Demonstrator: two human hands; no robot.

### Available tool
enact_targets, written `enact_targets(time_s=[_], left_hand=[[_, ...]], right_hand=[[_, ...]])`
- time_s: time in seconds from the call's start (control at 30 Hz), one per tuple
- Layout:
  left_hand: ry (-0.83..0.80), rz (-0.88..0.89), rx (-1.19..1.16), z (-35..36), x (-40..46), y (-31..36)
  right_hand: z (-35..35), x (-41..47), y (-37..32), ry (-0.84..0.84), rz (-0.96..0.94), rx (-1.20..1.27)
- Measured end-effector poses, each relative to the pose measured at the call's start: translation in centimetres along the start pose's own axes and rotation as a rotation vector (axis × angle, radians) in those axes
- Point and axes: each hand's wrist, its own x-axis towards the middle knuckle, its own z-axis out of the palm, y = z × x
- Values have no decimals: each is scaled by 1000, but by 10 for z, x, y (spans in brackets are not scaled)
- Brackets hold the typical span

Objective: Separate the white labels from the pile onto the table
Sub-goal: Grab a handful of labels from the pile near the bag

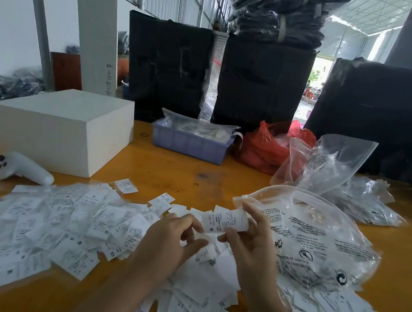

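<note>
The right hand pinches a small bunch of white labels above the pile. The left hand touches them with curled fingers, holding nothing.

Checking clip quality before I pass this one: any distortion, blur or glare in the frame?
Head view: wide-angle bending bows the pillar and table edges; labels at the lower corners smear, while those near the hands stay readable; the clear plastic bag shows soft glare; the doorway behind is blown out bright.
</note>
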Motion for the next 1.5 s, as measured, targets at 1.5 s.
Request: enact_targets(time_s=[1.5], left_hand=[[402,-283,5,-31,8,-20]], right_hand=[[-7,0,8,-249,-64,-571]])
